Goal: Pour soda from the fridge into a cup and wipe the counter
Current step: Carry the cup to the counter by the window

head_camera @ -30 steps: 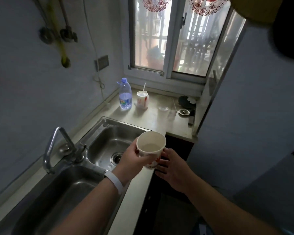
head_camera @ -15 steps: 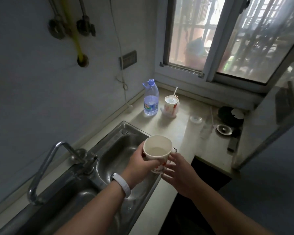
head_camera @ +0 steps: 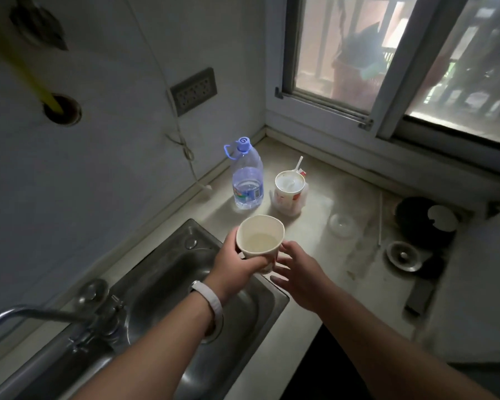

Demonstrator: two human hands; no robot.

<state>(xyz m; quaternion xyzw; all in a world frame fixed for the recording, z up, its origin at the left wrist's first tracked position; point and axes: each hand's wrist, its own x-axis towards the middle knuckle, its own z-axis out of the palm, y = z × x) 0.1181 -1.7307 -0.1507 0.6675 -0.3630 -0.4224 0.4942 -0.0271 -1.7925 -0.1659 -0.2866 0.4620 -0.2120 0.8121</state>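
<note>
A white paper cup point(head_camera: 259, 238) with a little pale liquid in it is held upright over the far right corner of the steel sink point(head_camera: 168, 272). My left hand point(head_camera: 233, 263) is wrapped around its side. My right hand point(head_camera: 298, 274) hovers just to the right of the cup with fingers spread, its fingertips close to the cup's wall; whether they touch it I cannot tell. The beige counter point(head_camera: 315, 241) stretches behind and to the right of the cup.
A clear water bottle point(head_camera: 247, 179) with a blue cap and a lidded cup with a straw point(head_camera: 289, 192) stand near the back wall. A clear lid point(head_camera: 342, 225), a metal drain strainer point(head_camera: 403, 255) and a dark round dish point(head_camera: 425, 220) lie to the right. The tap point(head_camera: 55, 316) is at lower left.
The view has moved closer to the counter and window. My left hand has carried the cup forward over the sink's far corner, with my right hand staying beside it.
</note>
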